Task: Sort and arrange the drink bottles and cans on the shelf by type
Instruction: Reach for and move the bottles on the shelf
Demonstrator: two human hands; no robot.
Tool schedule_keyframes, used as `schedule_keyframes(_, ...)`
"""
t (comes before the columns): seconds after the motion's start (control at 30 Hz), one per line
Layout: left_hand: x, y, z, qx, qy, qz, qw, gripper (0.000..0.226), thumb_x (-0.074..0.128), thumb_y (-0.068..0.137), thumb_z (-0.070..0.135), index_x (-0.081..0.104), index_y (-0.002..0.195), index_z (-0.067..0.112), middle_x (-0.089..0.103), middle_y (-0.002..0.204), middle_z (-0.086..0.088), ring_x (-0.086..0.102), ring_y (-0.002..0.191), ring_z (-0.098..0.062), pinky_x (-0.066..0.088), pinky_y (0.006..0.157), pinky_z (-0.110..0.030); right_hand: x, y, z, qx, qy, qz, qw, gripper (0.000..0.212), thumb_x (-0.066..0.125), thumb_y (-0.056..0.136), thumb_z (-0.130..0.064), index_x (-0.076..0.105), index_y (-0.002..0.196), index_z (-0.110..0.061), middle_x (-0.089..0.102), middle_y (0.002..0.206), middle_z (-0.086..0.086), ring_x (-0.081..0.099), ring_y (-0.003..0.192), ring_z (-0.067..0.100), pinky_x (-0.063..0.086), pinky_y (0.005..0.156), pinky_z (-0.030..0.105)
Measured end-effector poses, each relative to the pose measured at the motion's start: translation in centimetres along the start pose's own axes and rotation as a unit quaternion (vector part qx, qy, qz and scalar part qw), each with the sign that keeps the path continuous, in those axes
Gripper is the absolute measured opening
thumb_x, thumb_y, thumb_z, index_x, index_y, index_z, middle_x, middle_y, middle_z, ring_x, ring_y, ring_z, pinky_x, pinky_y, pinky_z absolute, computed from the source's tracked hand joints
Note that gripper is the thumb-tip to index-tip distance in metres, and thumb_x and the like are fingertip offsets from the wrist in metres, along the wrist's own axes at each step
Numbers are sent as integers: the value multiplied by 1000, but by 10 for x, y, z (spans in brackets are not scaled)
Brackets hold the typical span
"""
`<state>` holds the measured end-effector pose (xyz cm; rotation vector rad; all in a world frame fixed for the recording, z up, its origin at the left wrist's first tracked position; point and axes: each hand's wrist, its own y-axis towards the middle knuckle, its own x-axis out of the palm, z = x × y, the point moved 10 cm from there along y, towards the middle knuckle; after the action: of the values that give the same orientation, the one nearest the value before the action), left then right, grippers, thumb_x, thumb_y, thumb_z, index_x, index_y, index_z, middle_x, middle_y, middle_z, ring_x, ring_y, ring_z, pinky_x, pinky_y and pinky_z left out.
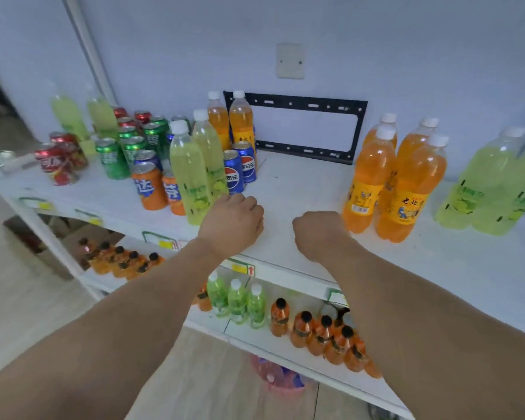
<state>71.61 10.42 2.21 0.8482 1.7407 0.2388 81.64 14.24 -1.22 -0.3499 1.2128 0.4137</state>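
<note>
A person is reaching both bare arms over the top shelf (300, 189) of a white rack, where drinks are standing only partly sorted. The left hand (232, 221) is hovering over or resting on the shelf just beside the front green bottle (188, 177), fingers curled under and gripping nothing that shows. The right hand (317, 234) is sitting in the bare middle of the shelf, near the orange bottles (400, 183), its fingers tucked out of sight; it appears to be holding nothing, though the curl hides the palm.

On the left, red cans (61, 162), green cans (128, 144), orange cans (150, 186) and blue cans (240, 168) are crowding together with two green bottles in front and two orange ones (229, 119) behind. More green bottles (497, 189) are standing at the far right, and two others (82, 116) at the far left back.

By the look of it the bottles are full, so they are likely to be fairly heavy, top-heavy when tilted, and slick on their smooth plastic. A wrap around the body at label height, or the neck under the cap, looks the surest hold. The cans are probably stiff, light enough for one hand and easily dented; taking them round the side seems best. Tight packing on the left is raising the risk of knocking a neighbour over.
</note>
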Motion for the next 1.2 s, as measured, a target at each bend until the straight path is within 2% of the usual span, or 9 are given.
schedule_keyframes(0.13,-19,-30,-43,-54,8,11,998,19,58,83,24,67,78,9,63,81,-8,59,72,-31,44,60,-36,-40,24,-38,-23,56,57,997,24,44,95,-14,58,114,-16,62,113,4,61,102,26,38,70,31)
schedule_keyframes(0.27,-25,-57,-99,-218,-36,54,974,35,66,84,29,64,108,4,63,109,-13,60,93,-34,50,74,-41,-62,57,-45,38,262,92,960,30,43,101,-33,53,125,-18,61,120,5,57,108,25,43,76,31)
schedule_keyframes(0.47,35,-85,-164,-475,-332,49,813,80,71,83,46,31,144,12,39,143,-4,42,128,-22,47,90,-42,-64,133,-49,87,577,99,806,48,58,93,-47,53,132,-20,61,125,0,59,110,23,49,95,40)
schedule_keyframes(0.6,64,-82,-175,-504,-403,57,762,84,73,75,57,35,140,22,45,135,4,51,118,-18,51,88,-43,-66,173,-50,102,671,110,726,57,64,88,-50,50,137,-25,56,135,-4,58,118,20,46,103,42)
schedule_keyframes(0.73,77,-81,-174,-547,-371,18,750,70,73,66,66,47,119,28,51,110,12,57,104,-15,52,82,-41,-70,197,-63,76,697,90,708,49,67,89,-44,52,131,-24,61,125,-6,60,113,16,47,100,38)
schedule_keyframes(0.83,88,-82,-172,-543,-347,-7,764,73,72,68,66,46,121,24,48,113,8,56,106,-18,49,78,-37,-67,207,-69,73,720,80,686,54,76,83,-38,52,129,-23,64,115,-9,63,105,11,50,93,30)
schedule_keyframes(0.93,94,-83,-174,-535,-372,-8,758,69,73,70,59,46,123,23,47,112,5,57,102,-21,50,78,-39,-62,214,-75,57,705,60,704,58,82,76,-36,59,128,-24,69,112,-10,65,99,5,52,80,21)
schedule_keyframes(1.0,97,-85,-176,-529,-404,-2,746,64,75,71,51,48,122,22,47,111,5,56,99,-20,51,79,-38,-59,213,-74,67,700,58,709,56,82,74,-36,62,125,-24,70,110,-10,66,96,4,48,72,18)
schedule_keyframes(1.2,92,-92,-158,-485,-568,11,665,35,80,72,32,57,98,39,66,96,11,66,82,-3,57,70,-26,-49,180,-50,117,756,112,634,49,82,76,-22,63,121,-20,72,107,-4,68,95,12,53,75,25)
